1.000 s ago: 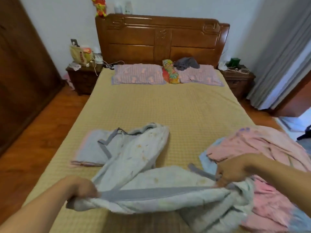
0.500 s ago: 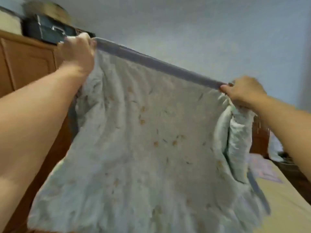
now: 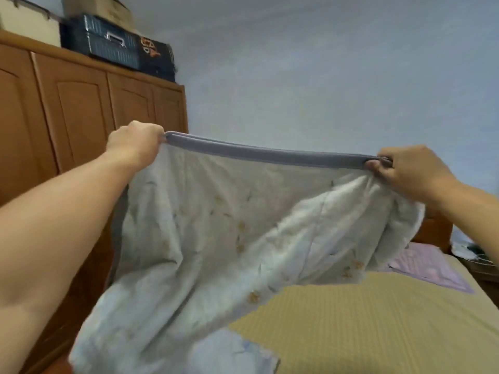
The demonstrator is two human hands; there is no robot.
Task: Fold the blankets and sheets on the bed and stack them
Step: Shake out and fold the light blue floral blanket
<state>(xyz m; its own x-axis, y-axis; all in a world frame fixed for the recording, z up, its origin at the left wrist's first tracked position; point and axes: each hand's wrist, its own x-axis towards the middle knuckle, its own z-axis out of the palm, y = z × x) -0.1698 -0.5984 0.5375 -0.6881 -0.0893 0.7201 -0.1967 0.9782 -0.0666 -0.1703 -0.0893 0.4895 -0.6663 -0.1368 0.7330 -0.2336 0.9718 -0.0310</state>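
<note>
A pale blue blanket (image 3: 205, 252) with small orange flowers and a grey-blue border hangs in the air in front of me. My left hand (image 3: 135, 144) grips the border at one end and my right hand (image 3: 405, 171) pinches it at the other end, so the edge is stretched tight between them. The cloth billows down and hides the near part of the bed (image 3: 364, 325), which has a yellow-green cover. The blanket's lower end reaches the bottom of the view.
A brown wooden wardrobe (image 3: 81, 109) stands at the left, with a dark case (image 3: 108, 41) and boxes on top. A lilac pillow (image 3: 426, 265) lies at the bed's head on the right, beside a nightstand (image 3: 483, 268). The wall behind is pale blue.
Both hands lifted the blanket off the bed and held it up high. Since half a second ago my hands have come lower and the lower cloth has swung out over the bed.
</note>
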